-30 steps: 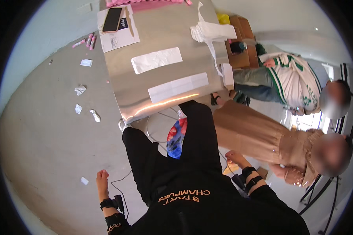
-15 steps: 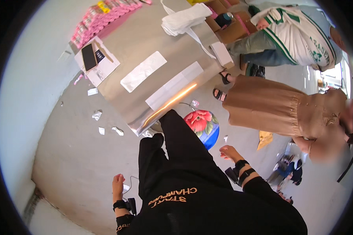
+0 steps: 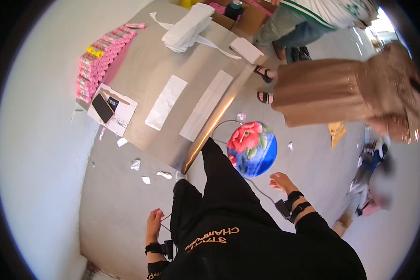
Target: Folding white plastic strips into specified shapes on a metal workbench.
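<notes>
My left hand (image 3: 155, 223) hangs over the floor beside my left leg, its fingers loosely bent and a little apart, with nothing in them. A thin dark cable shows just past its fingertips. On the other side, my right hand (image 3: 282, 182) is held out empty, fingers half curled. Nearest to it is a round stool (image 3: 261, 156) with a red-flower and blue cover. In front of my legs stands a metal-topped table (image 3: 161, 56). Two white strips, a left one (image 3: 166, 103) and a right one (image 3: 206, 106), lie flat on it.
On the table are a white fabric bundle (image 3: 185, 31) with straps, a white box (image 3: 246, 50), stacked pink rolls (image 3: 105, 58) and a phone (image 3: 102, 108) on a card (image 3: 125, 115). Paper scraps (image 3: 135, 164) litter the floor. A person in brown (image 3: 317, 88) stands right, another person (image 3: 287, 28) behind.
The view has turned and shifted, so the table sits further left and more of the stool shows. Both of my hands stay low at my sides, still empty.
</notes>
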A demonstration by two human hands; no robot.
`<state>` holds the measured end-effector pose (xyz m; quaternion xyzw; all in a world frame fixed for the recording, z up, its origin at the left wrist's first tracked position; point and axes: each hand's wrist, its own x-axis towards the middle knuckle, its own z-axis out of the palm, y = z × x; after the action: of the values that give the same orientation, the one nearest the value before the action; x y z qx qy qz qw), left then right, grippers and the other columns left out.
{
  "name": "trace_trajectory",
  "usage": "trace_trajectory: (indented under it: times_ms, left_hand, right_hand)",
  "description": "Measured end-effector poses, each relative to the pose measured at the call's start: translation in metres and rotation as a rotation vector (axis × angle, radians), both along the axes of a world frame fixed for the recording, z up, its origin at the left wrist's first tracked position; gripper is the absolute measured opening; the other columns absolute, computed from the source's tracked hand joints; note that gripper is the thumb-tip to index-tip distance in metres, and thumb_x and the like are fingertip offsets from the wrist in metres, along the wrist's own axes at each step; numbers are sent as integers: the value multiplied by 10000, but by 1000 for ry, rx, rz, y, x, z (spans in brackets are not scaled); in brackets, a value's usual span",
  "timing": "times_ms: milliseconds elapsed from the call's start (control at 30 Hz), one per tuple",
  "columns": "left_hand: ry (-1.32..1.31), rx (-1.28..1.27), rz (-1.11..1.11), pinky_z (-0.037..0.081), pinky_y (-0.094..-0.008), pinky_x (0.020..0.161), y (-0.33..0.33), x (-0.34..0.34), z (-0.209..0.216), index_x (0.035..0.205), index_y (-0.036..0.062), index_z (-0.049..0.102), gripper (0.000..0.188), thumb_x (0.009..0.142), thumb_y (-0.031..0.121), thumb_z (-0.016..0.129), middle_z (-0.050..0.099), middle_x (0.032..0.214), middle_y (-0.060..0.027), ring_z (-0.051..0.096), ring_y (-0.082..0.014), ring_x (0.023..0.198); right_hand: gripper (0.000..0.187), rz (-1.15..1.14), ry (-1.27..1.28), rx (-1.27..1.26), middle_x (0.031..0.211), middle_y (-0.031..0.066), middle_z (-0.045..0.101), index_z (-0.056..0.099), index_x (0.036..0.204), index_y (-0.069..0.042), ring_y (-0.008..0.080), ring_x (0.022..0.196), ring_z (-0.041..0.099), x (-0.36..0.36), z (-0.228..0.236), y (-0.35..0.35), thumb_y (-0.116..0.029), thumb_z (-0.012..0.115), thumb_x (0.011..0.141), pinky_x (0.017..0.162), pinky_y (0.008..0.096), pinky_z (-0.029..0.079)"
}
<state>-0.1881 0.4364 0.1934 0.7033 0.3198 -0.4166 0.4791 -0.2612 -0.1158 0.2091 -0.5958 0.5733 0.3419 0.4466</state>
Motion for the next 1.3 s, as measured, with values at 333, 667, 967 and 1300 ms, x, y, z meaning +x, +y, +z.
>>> trace_trajectory:
  times_ms: [333,667,967,1300]
  left_hand:
    - [-154,186,-610,469,-366,831,71,-35,-23,1088,-34,559,464,828,349,585,634,1014,-197,611,-292,961]
    - [-296,159,-1200,475,-428,788,-84,-89,-25,1016,2,592,434,853,395,506,636,938,-196,599,-365,903]
    - [31,218,-1633,437,-305,768,-241,-156,-75,837,50,647,388,882,406,498,634,760,-83,606,-177,721]
    - [-91,-29,-1802,282,-266,365,-587,-255,-65,701,97,575,377,844,445,546,476,549,5,365,-102,404]
  right_hand:
    - [170,-214,121,64,684,37,598,603,792,-80,134,635,629,-298,20,143,-246,570,815,525,305,512]
    - [200,-883,10,54,789,44,578,540,1009,-124,187,706,622,-531,28,175,-235,558,843,598,361,485]
    - [234,-1100,-48,-110,751,71,640,628,931,-44,169,712,648,-686,-3,156,-232,598,795,562,288,502]
    - [256,-877,-2,-310,982,110,647,650,931,-128,280,979,589,-769,-25,-23,-298,583,751,803,401,493]
